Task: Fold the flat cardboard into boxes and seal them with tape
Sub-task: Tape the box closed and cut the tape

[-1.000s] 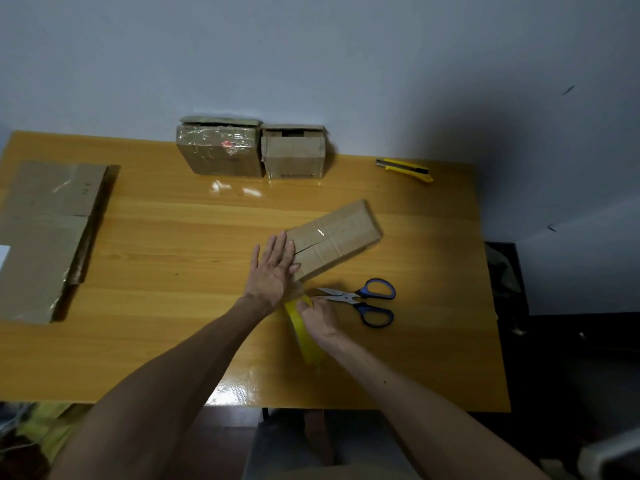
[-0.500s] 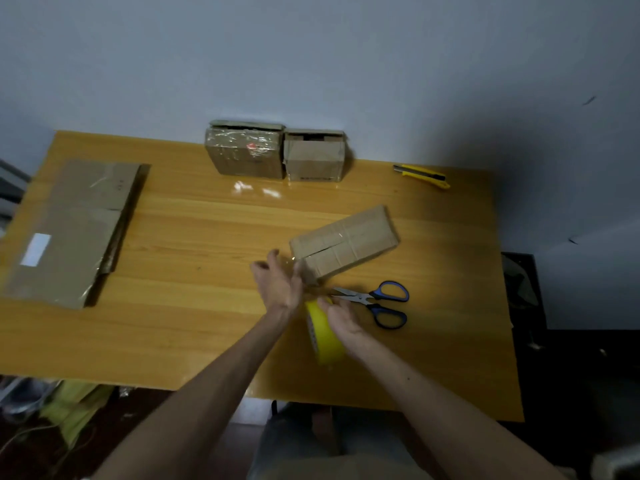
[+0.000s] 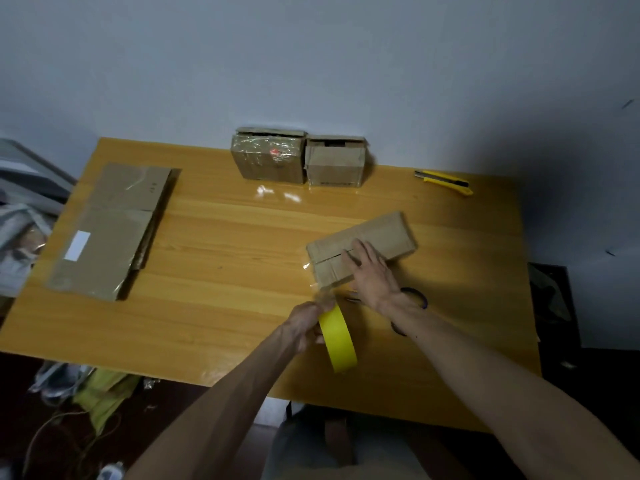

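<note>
On the table (image 3: 214,271), right of centre, lay the box (image 3: 381,233), flat and skewed. The right hand (image 3: 370,271) pressed on its near half with straight fingers, holding nothing. Just in front, the left hand (image 3: 306,323) gripped the tape roll (image 3: 339,341), which stood on edge, fingers curled round it. A clear strip (image 3: 313,284) ran from the roll up to the box's near end. The scissors (image 3: 415,297) lay mostly hidden under the right wrist. At the back stood a wrapped box (image 3: 268,157) touching a plain box (image 3: 334,164). A knife (image 3: 445,181) lay far right and the cardboard (image 3: 107,230) far left.
</note>
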